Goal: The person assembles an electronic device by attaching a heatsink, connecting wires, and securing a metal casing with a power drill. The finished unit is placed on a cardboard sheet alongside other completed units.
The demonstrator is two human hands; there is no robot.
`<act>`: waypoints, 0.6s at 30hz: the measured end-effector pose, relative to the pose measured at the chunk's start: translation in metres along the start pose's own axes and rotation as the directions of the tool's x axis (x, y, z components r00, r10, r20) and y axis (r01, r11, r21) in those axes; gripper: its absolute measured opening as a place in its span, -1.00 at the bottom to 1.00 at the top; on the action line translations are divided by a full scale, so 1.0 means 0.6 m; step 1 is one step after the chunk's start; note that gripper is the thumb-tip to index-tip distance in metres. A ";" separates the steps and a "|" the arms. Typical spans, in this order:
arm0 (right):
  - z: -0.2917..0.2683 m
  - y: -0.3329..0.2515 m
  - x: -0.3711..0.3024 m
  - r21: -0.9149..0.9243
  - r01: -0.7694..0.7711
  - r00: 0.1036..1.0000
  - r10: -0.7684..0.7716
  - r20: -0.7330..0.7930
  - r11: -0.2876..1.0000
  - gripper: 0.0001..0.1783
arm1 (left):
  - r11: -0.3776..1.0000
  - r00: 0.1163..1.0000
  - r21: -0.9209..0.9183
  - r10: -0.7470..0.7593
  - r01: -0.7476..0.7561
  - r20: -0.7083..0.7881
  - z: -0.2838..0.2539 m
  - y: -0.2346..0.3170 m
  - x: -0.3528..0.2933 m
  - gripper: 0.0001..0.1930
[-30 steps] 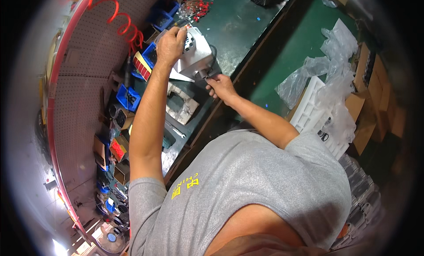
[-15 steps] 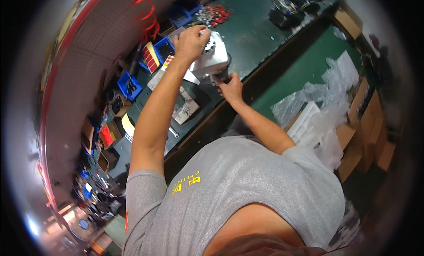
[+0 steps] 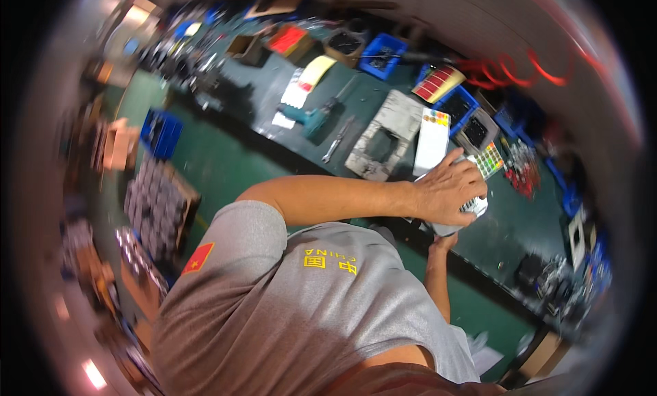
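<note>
A white housing [image 3: 481, 207] with dark slotted vents is at the bench's near edge, partly covered by my hands. My left hand [image 3: 450, 186] lies over its top, fingers bent round it. Below, at the housing's lower end, my right hand [image 3: 443, 244] presses against it with curled fingers, some of them hidden. A white box-like piece with coloured dots [image 3: 431, 146] lies just beyond my left hand. Close by is a sheet of green and yellow round stickers [image 3: 490, 161].
Left of the housing lie a worn grey block frame [image 3: 400, 113], a wrench [image 3: 337, 140] and a teal power drill [image 3: 313, 120]. Blue bins [image 3: 382, 56] line the back, near a red coiled hose [image 3: 540, 71]. Dark metal parts [image 3: 537, 269] sit at the right.
The view has swung left, bringing the drill and the floor at left into sight. Both hands stay at the housing, which now shows farther right and lower in view.
</note>
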State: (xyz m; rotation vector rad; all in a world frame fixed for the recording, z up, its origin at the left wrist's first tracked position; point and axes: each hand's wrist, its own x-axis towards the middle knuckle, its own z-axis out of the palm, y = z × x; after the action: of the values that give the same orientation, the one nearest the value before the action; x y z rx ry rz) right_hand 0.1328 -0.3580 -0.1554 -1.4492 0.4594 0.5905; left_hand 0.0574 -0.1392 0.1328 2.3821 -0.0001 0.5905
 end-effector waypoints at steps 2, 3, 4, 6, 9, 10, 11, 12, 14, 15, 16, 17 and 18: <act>0.036 -0.043 0.012 0.043 -0.161 0.967 0.149 0.206 0.986 -0.38 | 0.996 0.995 -0.038 -0.079 0.077 -0.060 -0.025 -0.013 -0.027 -0.62; 0.058 -0.069 0.009 0.062 -0.276 0.906 0.238 0.349 0.959 -0.35 | 0.991 0.988 -0.058 -0.125 0.121 -0.085 -0.033 -0.017 -0.037 -0.62; 0.081 -0.081 0.014 0.043 -0.352 0.845 0.297 0.444 0.935 -0.35 | 0.980 0.976 -0.060 -0.194 0.189 -0.102 -0.039 -0.016 -0.049 -0.63; 0.103 -0.090 0.028 0.006 -0.380 0.789 0.321 0.524 0.925 -0.34 | 0.977 0.968 -0.104 -0.202 0.188 -0.151 -0.044 -0.025 -0.065 -0.65; 0.137 -0.088 0.040 -0.130 -0.309 0.762 0.327 0.559 0.942 -0.33 | 0.967 0.923 -0.133 -0.249 0.219 -0.294 -0.044 -0.043 -0.099 -0.66; 0.140 -0.088 0.044 -0.152 -0.285 0.763 0.320 0.562 0.946 -0.32 | 0.952 0.906 -0.177 -0.294 0.250 -0.305 -0.048 -0.049 -0.106 -0.67; 0.146 -0.087 0.046 -0.179 -0.269 0.766 0.323 0.556 0.946 -0.32 | 0.934 0.882 -0.219 -0.343 0.283 -0.324 -0.056 -0.056 -0.118 -0.68; 0.148 -0.082 0.048 -0.201 -0.260 0.773 0.329 0.542 0.944 -0.31 | 0.921 0.856 -0.254 -0.374 0.296 -0.358 -0.064 -0.067 -0.135 -0.70; 0.151 -0.083 0.054 -0.225 -0.282 0.802 0.358 0.479 0.933 -0.30 | 0.874 0.797 -0.333 -0.469 0.355 -0.381 -0.083 -0.095 -0.180 -0.72; 0.153 -0.090 0.051 -0.284 -0.299 0.826 0.396 0.402 0.911 -0.31 | 0.848 0.769 -0.375 -0.510 0.375 -0.385 -0.098 -0.111 -0.205 -0.73; 0.162 -0.102 0.026 -0.361 -0.289 0.837 0.417 0.354 0.887 -0.31 | 0.870 0.680 -0.379 -0.485 0.315 -0.549 -0.112 -0.119 -0.229 -0.72; 0.163 -0.107 0.014 -0.392 -0.284 0.831 0.429 0.355 0.875 -0.31 | 0.841 0.660 -0.435 -0.529 0.322 -0.534 -0.136 -0.123 -0.256 -0.73; 0.167 -0.113 0.003 -0.424 -0.277 0.822 0.441 0.361 0.863 -0.31 | 0.811 0.638 -0.485 -0.568 0.327 -0.520 -0.164 -0.124 -0.289 -0.73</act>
State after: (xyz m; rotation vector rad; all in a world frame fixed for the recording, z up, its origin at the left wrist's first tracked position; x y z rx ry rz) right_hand 0.1709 -0.2597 -0.0957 -1.5078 0.2675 1.3482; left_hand -0.1277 -0.0472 0.0811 1.6186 0.7348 1.0315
